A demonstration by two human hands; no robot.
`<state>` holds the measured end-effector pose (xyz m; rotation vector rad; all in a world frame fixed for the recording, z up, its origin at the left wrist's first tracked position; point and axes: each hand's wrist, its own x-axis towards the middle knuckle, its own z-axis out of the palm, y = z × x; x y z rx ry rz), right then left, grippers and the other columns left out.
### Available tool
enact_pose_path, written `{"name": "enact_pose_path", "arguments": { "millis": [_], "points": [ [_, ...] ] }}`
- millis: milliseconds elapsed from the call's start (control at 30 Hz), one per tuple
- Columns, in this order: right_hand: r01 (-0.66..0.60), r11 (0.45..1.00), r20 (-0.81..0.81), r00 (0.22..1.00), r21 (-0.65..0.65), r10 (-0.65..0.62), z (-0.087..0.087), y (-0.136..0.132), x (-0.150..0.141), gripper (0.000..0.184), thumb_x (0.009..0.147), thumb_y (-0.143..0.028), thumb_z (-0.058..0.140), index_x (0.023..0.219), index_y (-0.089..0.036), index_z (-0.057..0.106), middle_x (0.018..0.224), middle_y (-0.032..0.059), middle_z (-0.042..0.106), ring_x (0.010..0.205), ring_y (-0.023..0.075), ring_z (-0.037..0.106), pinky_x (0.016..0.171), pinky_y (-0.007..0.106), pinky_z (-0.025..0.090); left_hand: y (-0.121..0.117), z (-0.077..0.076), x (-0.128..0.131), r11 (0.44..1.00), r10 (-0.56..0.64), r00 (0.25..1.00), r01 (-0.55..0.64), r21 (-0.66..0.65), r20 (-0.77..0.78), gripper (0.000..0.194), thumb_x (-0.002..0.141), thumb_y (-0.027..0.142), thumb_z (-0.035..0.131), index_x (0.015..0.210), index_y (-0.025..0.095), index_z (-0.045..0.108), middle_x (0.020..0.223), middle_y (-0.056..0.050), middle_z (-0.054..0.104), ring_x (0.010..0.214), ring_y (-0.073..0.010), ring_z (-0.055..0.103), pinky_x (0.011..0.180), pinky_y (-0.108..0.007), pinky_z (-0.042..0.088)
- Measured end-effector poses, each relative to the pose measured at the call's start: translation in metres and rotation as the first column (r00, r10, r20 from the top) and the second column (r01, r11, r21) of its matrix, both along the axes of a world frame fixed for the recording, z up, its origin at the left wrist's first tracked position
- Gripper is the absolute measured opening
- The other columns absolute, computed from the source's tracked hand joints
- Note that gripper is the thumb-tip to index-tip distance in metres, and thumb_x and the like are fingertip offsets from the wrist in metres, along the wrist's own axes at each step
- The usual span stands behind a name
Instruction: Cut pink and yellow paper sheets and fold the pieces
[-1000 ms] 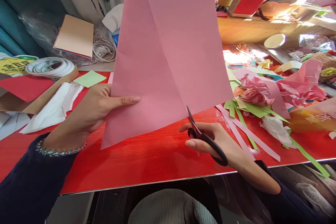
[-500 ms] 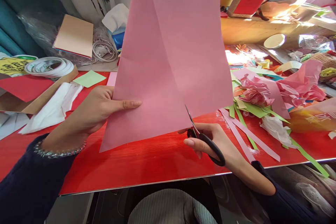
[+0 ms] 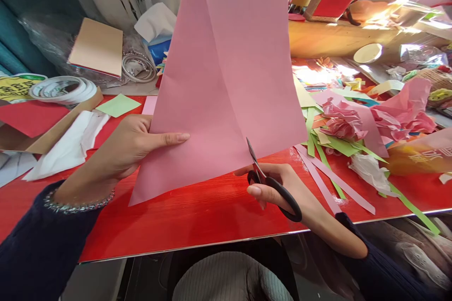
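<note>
A large pink paper sheet (image 3: 212, 103) with a long crease stands up over the red table, its lower edge tilted. My left hand (image 3: 137, 146) pinches the sheet's left side, thumb on the near face and fingers hidden behind. In my right hand (image 3: 278, 186) are black-handled scissors (image 3: 259, 169), with fingers through the loops. The blades reach over the sheet's lower edge near the crease, pointing up and slightly left. One blade shows in front of the paper.
Right of the sheet lie pink strips (image 3: 339, 183), green strips (image 3: 332, 169) and crumpled pink paper (image 3: 342, 117). Tape rolls (image 3: 63, 89), white tissue (image 3: 67, 143) and a green paper square (image 3: 118, 105) are at the left. The red table's (image 3: 197, 225) front edge runs close to me.
The sheet's right side has swung a little to the left. The scissors and right hand have shifted slightly left, the blades looking closer together. My left hand keeps its pinch.
</note>
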<state>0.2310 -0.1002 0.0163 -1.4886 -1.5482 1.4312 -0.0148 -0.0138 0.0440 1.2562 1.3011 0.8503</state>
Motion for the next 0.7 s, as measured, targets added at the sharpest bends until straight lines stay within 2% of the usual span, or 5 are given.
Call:
{"name": "enact_pose_path", "arguments": {
  "millis": [167, 333, 567, 700],
  "points": [
    [0.027, 0.999, -0.017, 0.999, -0.019, -0.027, -0.0001, 0.0007, -0.0011, 0.037, 0.072, -0.052, 0.066, 0.089, -0.019, 0.065, 0.054, -0.0038, 0.046, 0.051, 0.0108, 0.046, 0.045, 0.022, 0.036, 0.0002, -0.0034, -0.0020, 1.000, 0.026, 0.999, -0.026, 0.007, -0.042, 0.025, 0.057, 0.032, 0.083, 0.072, 0.016, 0.072, 0.076, -0.004, 0.074, 0.065, -0.0208, 0.068, 0.049, -0.027, 0.056],
    [0.040, 0.999, -0.069, 0.997, -0.025, -0.041, 0.0007, -0.0008, -0.0036, 0.026, 0.074, -0.044, 0.068, 0.076, -0.019, 0.062, 0.049, -0.0053, 0.047, 0.046, 0.0079, 0.044, 0.042, 0.019, 0.035, -0.0001, -0.0037, -0.0040, 1.000, 0.024, 0.997, -0.022, 0.019, -0.071, 0.024, 0.057, 0.033, 0.083, 0.074, 0.018, 0.073, 0.074, -0.001, 0.073, 0.062, -0.0170, 0.067, 0.048, -0.021, 0.055],
    [0.107, 0.991, -0.128, 0.985, -0.081, -0.117, -0.0013, -0.0009, -0.0073, 0.027, 0.070, -0.041, 0.072, 0.071, -0.017, 0.059, 0.046, -0.0067, 0.046, 0.040, 0.0064, 0.042, 0.038, 0.018, 0.033, 0.0009, -0.0046, -0.0041, 0.999, 0.000, 0.999, 0.002, 0.034, -0.048, 0.023, 0.060, 0.033, 0.082, 0.076, 0.019, 0.074, 0.075, -0.001, 0.074, 0.062, -0.0150, 0.067, 0.049, -0.020, 0.055],
    [0.087, 0.994, -0.084, 0.992, -0.060, -0.092, -0.0013, 0.0008, -0.0072, 0.028, 0.071, -0.042, 0.071, 0.069, -0.017, 0.058, 0.047, -0.0061, 0.047, 0.042, 0.0067, 0.043, 0.039, 0.018, 0.033, -0.0034, 0.0000, -0.0004, 1.000, -0.004, 0.997, 0.004, 0.001, -0.076, 0.025, 0.057, 0.034, 0.083, 0.075, 0.019, 0.074, 0.074, -0.001, 0.074, 0.060, -0.0159, 0.068, 0.046, -0.019, 0.055]
  ]
}}
